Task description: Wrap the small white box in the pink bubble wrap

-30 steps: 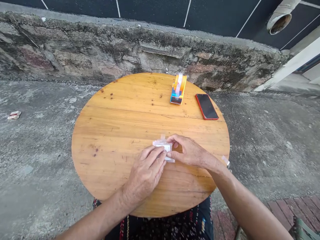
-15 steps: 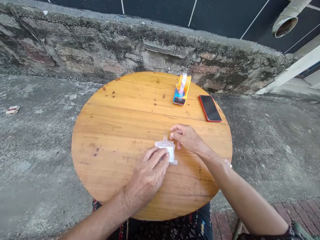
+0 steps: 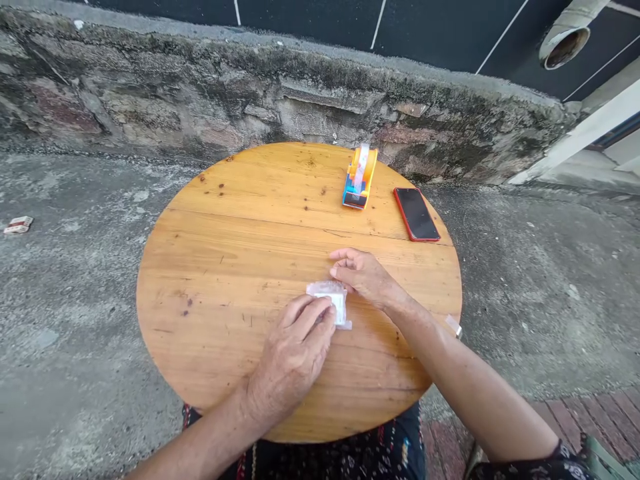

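Note:
A small white packet (image 3: 339, 308) wrapped in clear plastic lies on the round wooden table (image 3: 225, 267). My left hand (image 3: 299, 337) presses on it from the near left, its fingertips gripping the packet against the wood. Loose plastic sticks out around the packet's far and right edges. My right hand (image 3: 361, 275) hovers just beyond the packet's upper right corner, with index finger and thumb apart and nothing visible between them. Its lower fingers are partly hidden under the palm.
A yellow and blue tape dispenser (image 3: 359, 179) stands at the far side of the table. To its right lies a red-cased phone (image 3: 417, 215). A piece of clear tape (image 3: 453, 325) hangs at the right edge. A stone wall (image 3: 200, 100) rises behind.
The strip of tape that stuck out from the packet's far edge no longer shows there. My right hand has shifted slightly left over that spot. My left hand stays on the packet.

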`<control>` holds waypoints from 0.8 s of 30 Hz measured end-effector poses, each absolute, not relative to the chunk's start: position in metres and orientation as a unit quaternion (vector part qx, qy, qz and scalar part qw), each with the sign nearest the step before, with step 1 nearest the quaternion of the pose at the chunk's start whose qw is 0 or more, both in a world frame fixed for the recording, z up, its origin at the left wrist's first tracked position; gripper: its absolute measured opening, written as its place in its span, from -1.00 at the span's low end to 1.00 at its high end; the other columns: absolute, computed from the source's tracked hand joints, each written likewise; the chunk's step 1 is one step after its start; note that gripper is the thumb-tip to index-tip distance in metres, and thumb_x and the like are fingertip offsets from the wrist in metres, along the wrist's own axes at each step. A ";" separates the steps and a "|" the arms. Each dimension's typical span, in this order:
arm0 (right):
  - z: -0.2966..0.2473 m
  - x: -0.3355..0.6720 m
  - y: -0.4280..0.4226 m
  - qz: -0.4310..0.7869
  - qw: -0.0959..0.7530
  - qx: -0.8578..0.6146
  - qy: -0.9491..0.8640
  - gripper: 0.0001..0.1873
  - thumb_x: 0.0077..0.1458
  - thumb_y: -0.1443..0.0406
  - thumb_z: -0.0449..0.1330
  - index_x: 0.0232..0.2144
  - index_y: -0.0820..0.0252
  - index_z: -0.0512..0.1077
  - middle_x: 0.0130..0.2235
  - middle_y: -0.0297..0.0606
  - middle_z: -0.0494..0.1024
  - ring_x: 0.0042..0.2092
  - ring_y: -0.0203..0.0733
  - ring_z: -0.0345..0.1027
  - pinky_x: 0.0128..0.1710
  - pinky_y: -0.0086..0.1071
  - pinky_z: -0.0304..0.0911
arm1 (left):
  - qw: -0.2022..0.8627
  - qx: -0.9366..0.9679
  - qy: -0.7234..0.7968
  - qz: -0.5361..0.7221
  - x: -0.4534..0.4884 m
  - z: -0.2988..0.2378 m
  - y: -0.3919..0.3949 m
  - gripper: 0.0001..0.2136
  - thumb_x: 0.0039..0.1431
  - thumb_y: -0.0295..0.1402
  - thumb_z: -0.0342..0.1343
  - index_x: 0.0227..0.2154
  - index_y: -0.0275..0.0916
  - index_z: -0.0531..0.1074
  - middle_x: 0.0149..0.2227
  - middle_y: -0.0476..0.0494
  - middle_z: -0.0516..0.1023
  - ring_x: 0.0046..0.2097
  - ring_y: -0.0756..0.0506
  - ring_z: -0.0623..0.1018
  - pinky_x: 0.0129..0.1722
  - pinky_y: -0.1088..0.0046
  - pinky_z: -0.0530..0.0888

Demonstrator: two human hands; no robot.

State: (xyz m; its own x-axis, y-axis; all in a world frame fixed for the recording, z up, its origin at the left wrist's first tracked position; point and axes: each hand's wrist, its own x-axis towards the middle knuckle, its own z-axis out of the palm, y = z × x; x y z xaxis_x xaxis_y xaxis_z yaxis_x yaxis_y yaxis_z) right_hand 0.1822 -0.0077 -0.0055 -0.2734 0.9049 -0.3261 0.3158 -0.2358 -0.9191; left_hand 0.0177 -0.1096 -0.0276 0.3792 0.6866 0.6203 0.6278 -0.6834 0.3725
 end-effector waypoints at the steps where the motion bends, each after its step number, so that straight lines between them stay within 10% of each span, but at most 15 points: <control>1: -0.004 0.183 -0.007 0.567 0.251 -0.540 -0.570 -0.65 -0.06 0.31 0.17 -0.16 0.28 0.37 -0.49 -0.45 0.38 -0.59 -0.44 0.11 -0.61 -0.49 0.00 | 0.037 0.830 0.397 0.391 0.018 -0.028 -0.110 -0.71 0.15 -0.63 0.09 -0.04 -0.43 0.38 -0.06 -0.29 0.45 -0.01 -0.20 0.36 -0.01 0.21 0.48; 24: 0.004 0.188 -0.008 0.469 0.233 -0.456 -0.720 -0.84 0.04 0.28 0.15 -0.50 0.24 0.45 -0.49 -0.37 0.43 -0.42 -0.34 0.24 -0.40 -0.45 0.13 | 0.044 0.830 0.399 0.388 0.018 -0.029 -0.109 -0.71 0.14 -0.64 0.09 -0.06 -0.43 0.39 -0.06 -0.29 0.47 0.00 -0.19 0.37 0.01 0.19 0.48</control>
